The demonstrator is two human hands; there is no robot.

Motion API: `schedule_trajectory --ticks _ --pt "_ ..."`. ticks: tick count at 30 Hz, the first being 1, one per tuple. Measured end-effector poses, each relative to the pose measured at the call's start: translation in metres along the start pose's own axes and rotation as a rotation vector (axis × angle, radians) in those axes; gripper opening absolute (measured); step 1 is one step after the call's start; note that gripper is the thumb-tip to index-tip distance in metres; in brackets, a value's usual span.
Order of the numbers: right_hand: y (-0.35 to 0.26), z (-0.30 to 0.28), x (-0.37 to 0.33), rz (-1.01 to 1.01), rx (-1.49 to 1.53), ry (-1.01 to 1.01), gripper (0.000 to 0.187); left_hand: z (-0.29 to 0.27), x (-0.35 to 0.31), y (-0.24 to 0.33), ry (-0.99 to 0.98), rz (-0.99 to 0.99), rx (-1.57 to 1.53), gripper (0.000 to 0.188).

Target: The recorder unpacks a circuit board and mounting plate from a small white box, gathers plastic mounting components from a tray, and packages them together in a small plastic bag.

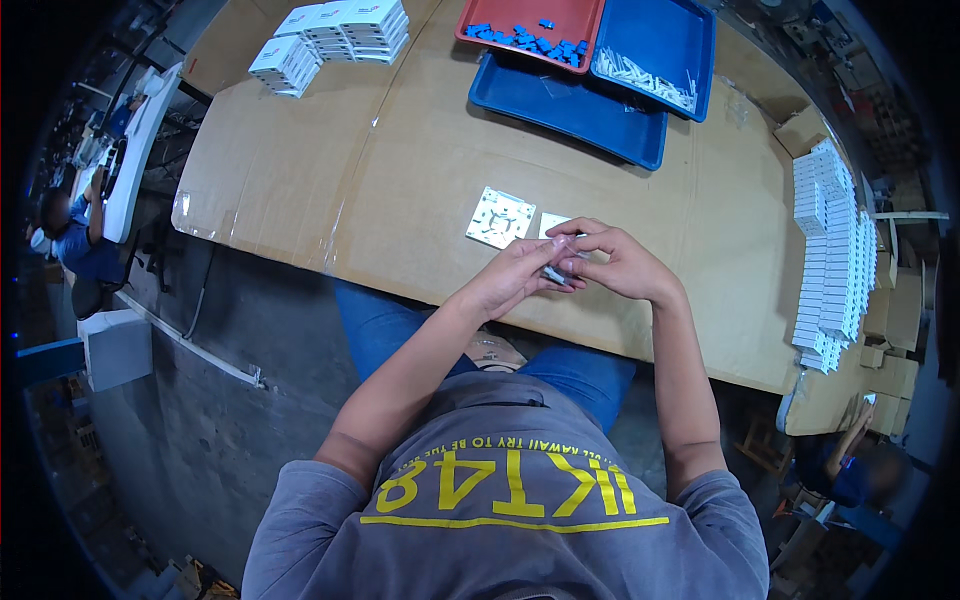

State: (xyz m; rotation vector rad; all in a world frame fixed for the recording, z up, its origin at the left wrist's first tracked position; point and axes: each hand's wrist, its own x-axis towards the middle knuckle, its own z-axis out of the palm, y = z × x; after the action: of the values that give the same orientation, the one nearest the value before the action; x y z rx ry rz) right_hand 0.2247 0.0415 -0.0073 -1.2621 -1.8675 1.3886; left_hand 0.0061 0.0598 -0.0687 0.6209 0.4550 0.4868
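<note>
One piece: left hand clamps it, perhaps steadying for my right hand.
Right grip: hidden, I cannot say.

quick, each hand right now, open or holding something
Left hand: partly closed, holding a small part, too unclear to identify.
Right hand: fingers bent, meeting the left's fingertips; its grip cannot be told.

Left hand holds small part; right hand just beside; white plate beyond.
</note>
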Motion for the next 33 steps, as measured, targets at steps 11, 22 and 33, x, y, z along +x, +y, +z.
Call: schedule_trajectory --ticks 11,22,33 --pt "-0.014 -0.005 -0.003 0.073 0.302 -0.196 0.03 0.009 -0.007 0.002 -0.067 0.0 -0.045 0.051" --pt "-0.025 -0.018 -0.003 0.007 0.037 -0.141 0.029 -0.004 0.011 -0.008 -0.047 0.028 -0.117 0.04" --pt "-0.014 -0.035 -0.003 0.037 -0.071 -0.083 0.021 -0.007 0.014 -0.025 -0.034 -0.049 -0.16 0.036"
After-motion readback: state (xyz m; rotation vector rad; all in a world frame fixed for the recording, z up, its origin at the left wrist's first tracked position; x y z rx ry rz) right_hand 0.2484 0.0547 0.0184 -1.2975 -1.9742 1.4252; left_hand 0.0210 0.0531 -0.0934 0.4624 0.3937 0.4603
